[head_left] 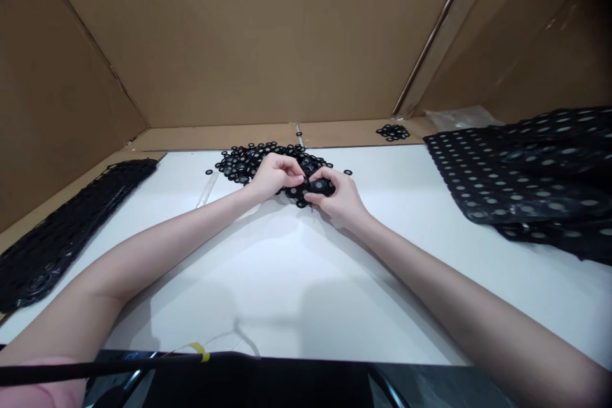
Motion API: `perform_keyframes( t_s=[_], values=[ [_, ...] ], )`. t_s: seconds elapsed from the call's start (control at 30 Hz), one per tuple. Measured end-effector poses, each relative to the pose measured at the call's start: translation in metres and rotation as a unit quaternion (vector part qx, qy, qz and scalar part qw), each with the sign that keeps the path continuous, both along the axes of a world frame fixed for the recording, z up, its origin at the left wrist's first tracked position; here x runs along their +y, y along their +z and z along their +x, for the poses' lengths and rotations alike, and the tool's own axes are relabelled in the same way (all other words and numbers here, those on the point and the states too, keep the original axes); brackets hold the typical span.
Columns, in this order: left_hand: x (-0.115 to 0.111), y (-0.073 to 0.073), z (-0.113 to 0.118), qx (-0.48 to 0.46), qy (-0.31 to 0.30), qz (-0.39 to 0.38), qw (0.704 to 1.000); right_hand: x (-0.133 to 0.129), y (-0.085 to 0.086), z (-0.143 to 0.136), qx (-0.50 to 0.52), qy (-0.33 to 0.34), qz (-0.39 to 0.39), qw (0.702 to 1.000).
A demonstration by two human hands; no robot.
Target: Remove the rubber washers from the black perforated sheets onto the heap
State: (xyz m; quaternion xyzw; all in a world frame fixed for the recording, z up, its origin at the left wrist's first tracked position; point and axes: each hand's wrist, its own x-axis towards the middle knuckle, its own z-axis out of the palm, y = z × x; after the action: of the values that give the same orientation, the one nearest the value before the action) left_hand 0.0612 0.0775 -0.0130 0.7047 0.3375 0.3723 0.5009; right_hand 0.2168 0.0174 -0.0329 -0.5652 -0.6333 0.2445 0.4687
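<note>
Both hands meet over a heap of small black rubber rings (pixel 248 159) on the white table. My right hand (pixel 342 197) grips a black rubber piece with round holes (pixel 319 186) between thumb and fingers. Close beside it, at the piece's left side, my left hand (pixel 275 175) has thumb and index finger pinched together; what lies between those fingertips is too small to make out. More black rings lie directly under the hands, partly hidden by them.
A small cluster of rings (pixel 393 132) lies at the back right on the cardboard edge. Large black perforated sheets (pixel 530 172) cover the right side. Another black stack (pixel 76 223) lies at the left. Cardboard walls (pixel 268 38) enclose the table (pixel 268 280). A dark cable (pixel 143 363) crosses the lower left.
</note>
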Motion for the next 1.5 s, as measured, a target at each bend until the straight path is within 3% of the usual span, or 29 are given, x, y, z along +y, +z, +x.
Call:
perform_keyframes(
  t_s=[0.13,0.27,0.33,0.4,0.57,0.63,0.73,0.8,0.87,1.0,1.13,1.2,1.3,1.5],
  values=[
    [0.003,-0.001,0.002,-0.07,0.057,-0.079,0.993,-0.001,-0.001,-0.001,0.001,0.009,0.003,1.0],
    [0.024,0.009,-0.012,-0.16,0.138,-0.079,0.974,-0.005,-0.003,-0.002,0.004,0.034,0.007,0.999],
    [0.04,0.015,-0.024,-0.189,0.171,-0.024,0.967,-0.007,-0.003,-0.002,0.009,0.054,0.014,0.998],
    [0.053,0.017,-0.034,-0.17,0.161,0.052,0.971,-0.008,-0.001,-0.001,0.014,0.08,0.023,0.996],
    [0.064,0.008,-0.04,-0.013,0.176,0.184,0.967,-0.006,0.0,0.001,0.029,0.108,0.032,0.993],
    [0.063,0.004,-0.04,0.067,0.188,0.278,0.94,-0.005,-0.001,0.001,0.037,0.104,0.038,0.993],
    [0.063,-0.002,-0.043,0.184,0.209,0.437,0.856,-0.005,-0.001,0.001,0.044,0.1,0.041,0.993],
    [0.065,-0.008,-0.047,0.249,0.204,0.499,0.805,-0.005,-0.001,0.0,0.046,0.099,0.04,0.993],
    [0.068,-0.012,-0.05,0.291,0.183,0.521,0.781,-0.004,-0.001,0.001,0.045,0.094,0.038,0.994],
    [0.066,-0.012,-0.053,0.302,0.166,0.522,0.781,-0.003,-0.002,0.002,0.043,0.082,0.039,0.995],
    [0.041,0.001,-0.042,0.221,0.157,0.545,0.793,-0.001,-0.004,0.003,0.062,0.11,0.049,0.991],
    [0.023,0.005,-0.031,0.152,0.064,0.544,0.823,0.0,-0.004,0.003,0.093,0.104,0.038,0.989],
    [0.003,-0.001,-0.013,0.104,-0.055,0.543,0.831,0.0,-0.003,0.003,0.148,0.087,0.015,0.985],
    [-0.002,-0.019,-0.005,0.078,-0.033,0.536,0.84,-0.003,0.0,0.001,0.123,0.063,0.025,0.99]
  ],
)
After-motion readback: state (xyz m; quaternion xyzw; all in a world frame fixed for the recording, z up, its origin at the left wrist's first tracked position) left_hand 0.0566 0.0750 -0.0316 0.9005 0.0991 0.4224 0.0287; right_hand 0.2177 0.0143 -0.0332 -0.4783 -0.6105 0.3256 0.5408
